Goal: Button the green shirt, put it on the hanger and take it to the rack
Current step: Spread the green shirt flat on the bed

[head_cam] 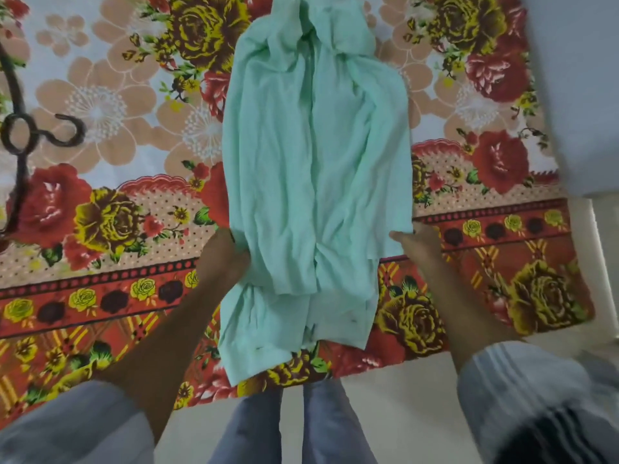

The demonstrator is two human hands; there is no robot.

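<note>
A pale green shirt point(315, 169) lies lengthwise on a flowered bedspread, front side up, its two front edges meeting along a centre line. Its lower part hangs over the bed's near edge. My left hand point(222, 259) grips the shirt's left side near the hem. On the opposite side my right hand point(415, 242) pinches the shirt's right edge. A dark hanger point(20, 135) with a curled hook rests on the bedspread at the far left, apart from the shirt. No rack is in view.
The flowered bedspread point(110, 202) covers the bed, which ends at the right beside a pale wall point(582, 78). My legs in blue jeans point(294, 426) stand on a light floor against the bed's near edge.
</note>
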